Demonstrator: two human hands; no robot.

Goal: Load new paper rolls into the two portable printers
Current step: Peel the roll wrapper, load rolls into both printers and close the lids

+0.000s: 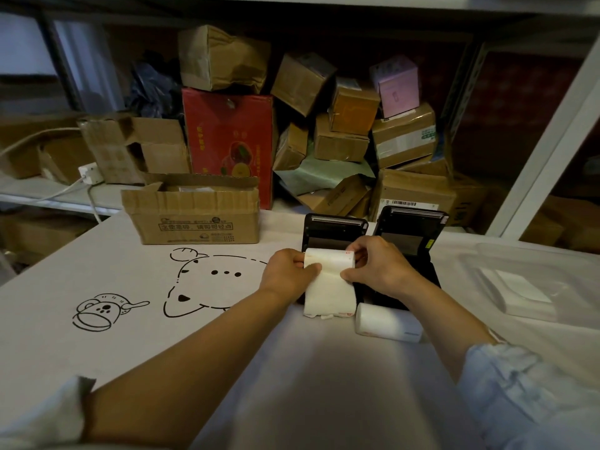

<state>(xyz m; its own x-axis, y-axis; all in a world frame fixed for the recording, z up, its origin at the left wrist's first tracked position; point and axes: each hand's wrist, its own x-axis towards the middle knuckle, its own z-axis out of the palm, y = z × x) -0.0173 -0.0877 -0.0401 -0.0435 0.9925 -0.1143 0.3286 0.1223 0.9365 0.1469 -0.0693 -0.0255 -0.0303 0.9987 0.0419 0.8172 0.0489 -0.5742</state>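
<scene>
Paper roll (328, 259) sits between both grips, left hand (285, 276) and right hand (378, 266) pinching its ends over the left printer (334, 228); seat it squarely, tail (328, 297) trailing toward you.

Dim storeroom — box-laden shelving (548, 131)

The person's 2 forearms are bare from the wrists to near the elbows. The left hand (285, 274) and right hand (380, 267) wear no gloves or rings. The pushed-up, pale blue-white fabric left sleeve (42, 414) bunches at the elbow. The pale blue, softly creased fabric right sleeve (526, 394) gathers in folds at mid-forearm.
</scene>
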